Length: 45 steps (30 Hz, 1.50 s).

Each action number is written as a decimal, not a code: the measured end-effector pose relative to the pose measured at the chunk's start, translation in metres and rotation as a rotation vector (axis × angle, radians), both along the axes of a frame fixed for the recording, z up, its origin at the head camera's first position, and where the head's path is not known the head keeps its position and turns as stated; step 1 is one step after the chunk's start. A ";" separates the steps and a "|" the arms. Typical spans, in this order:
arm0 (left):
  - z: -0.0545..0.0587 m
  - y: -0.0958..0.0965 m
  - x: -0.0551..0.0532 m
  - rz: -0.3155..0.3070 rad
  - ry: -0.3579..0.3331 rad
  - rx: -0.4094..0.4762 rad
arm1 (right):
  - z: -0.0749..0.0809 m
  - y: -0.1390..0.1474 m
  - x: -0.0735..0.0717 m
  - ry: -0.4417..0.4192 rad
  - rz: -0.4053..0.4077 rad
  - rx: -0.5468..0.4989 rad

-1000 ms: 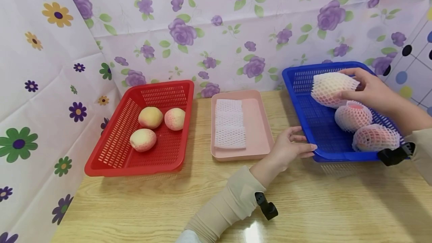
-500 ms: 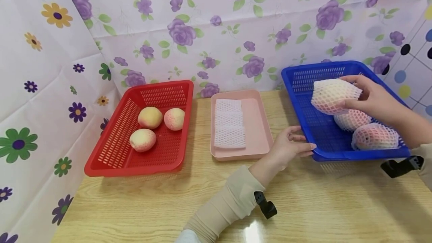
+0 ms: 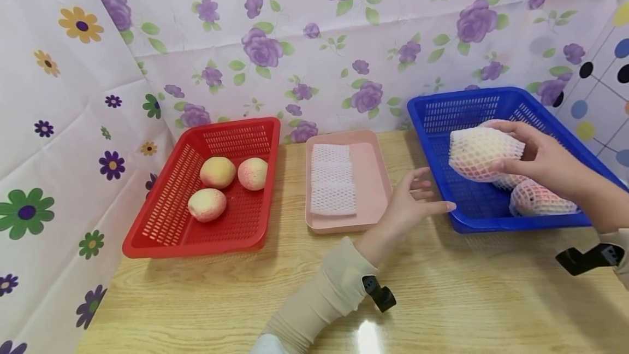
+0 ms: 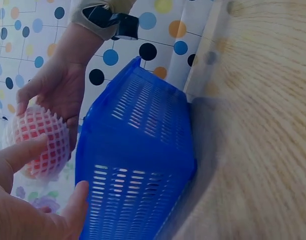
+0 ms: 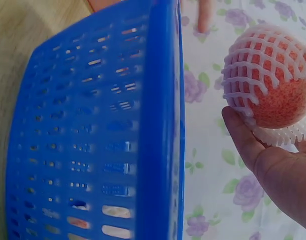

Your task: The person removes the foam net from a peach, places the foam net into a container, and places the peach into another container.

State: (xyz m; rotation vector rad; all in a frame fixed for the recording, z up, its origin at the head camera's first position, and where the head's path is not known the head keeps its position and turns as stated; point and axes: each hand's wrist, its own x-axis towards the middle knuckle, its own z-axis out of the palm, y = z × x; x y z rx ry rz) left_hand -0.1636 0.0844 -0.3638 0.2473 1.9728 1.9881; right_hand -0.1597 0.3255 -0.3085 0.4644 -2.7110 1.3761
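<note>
My right hand (image 3: 545,163) grips a peach in a white foam net (image 3: 484,154) above the blue basket (image 3: 467,222). The right wrist view shows the net leaving part of the peach's reddish skin (image 5: 285,102) bare. Beneath it in the basket lie other netted peaches, one of them (image 3: 540,199) near the front wall; the held peach partly hides the rest. My left hand (image 3: 405,204) is just left of the basket, fingers spread and holding nothing. Its thumb is close to the rim; whether they touch is unclear.
A pink tray (image 3: 373,179) holds flat white foam nets (image 3: 333,179) along its left side. Further left stands a red basket (image 3: 196,247) with three bare peaches, one of them (image 3: 207,205) nearest the front. Flowered cloth hangs behind the wooden table (image 3: 196,305).
My left hand has come away from the blue basket's rim, slightly leftward. My right hand has brought the netted peach lower and nearer, over the others.
</note>
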 end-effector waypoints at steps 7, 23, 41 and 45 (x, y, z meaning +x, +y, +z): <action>0.015 -0.011 -0.003 -0.118 0.157 0.014 | -0.002 -0.004 0.007 0.011 0.150 -0.082; 0.030 -0.026 -0.004 -0.239 0.214 0.116 | -0.008 -0.031 0.022 0.043 0.335 -0.159; 0.031 -0.063 0.007 -0.239 0.250 0.035 | -0.017 -0.066 0.034 -0.059 0.383 -0.285; 0.032 -0.073 0.011 -0.246 0.250 0.016 | -0.020 -0.074 0.038 -0.079 0.442 -0.370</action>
